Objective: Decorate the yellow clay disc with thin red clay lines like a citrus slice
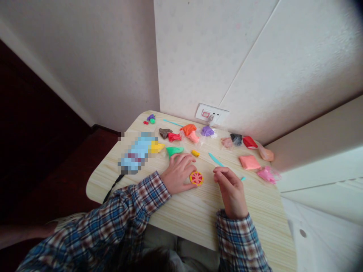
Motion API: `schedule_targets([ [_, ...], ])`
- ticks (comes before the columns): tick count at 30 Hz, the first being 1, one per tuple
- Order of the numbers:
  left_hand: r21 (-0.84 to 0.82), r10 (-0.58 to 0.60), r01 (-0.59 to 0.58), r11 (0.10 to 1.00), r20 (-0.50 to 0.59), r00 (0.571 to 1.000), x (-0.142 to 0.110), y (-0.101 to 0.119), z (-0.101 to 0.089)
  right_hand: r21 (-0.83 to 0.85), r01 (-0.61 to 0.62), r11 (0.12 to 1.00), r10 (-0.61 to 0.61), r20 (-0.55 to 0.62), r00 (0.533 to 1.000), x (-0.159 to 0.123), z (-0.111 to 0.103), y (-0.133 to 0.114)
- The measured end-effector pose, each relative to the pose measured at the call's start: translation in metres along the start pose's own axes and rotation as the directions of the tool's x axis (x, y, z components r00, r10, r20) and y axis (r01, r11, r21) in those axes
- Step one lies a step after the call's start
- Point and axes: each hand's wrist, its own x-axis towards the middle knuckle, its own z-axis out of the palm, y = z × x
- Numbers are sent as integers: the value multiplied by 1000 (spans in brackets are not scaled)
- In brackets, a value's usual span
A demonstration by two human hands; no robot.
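A small round clay piece (196, 178) lies on the table, with a yellow rim and a red-and-pink pattern like a citrus slice. My left hand (178, 174) steadies it between thumb and forefinger at its left edge, the other fingers resting on the table. To its right, my right hand (230, 189) is raised a little with thumb and fingertips pinched together; whatever is in the pinch is too small to make out. Behind that hand lies a turquoise clay tool (215, 159), partly hidden. A yellow clay roll (195, 153) and a green clay packet (174, 151) sit just beyond my left hand.
Several bagged clay lumps line the back, among them orange (188, 130), purple (208, 131) and peach (250, 162). Small clay fruits (151, 118) sit at the far left corner. A blurred pale-blue item (138, 153) with a black cord lies left. A wall socket (212, 113) is behind.
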Motion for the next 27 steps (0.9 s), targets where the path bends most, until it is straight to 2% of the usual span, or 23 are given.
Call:
schedule_targets([
  [12, -64, 30, -31, 997, -16, 999, -3, -1, 2, -215, 75, 974, -78, -7, 997, 0, -3, 1],
  [19, -40, -12, 13, 999, 16, 1000, -1, 1, 0, -451, 163, 877, -150, 65, 987, -4, -7, 0],
  [27, -28, -39, 39, 999, 6, 999, -1, 0, 2, -513, 173, 841, -184, 30, 982, -3, -5, 4],
])
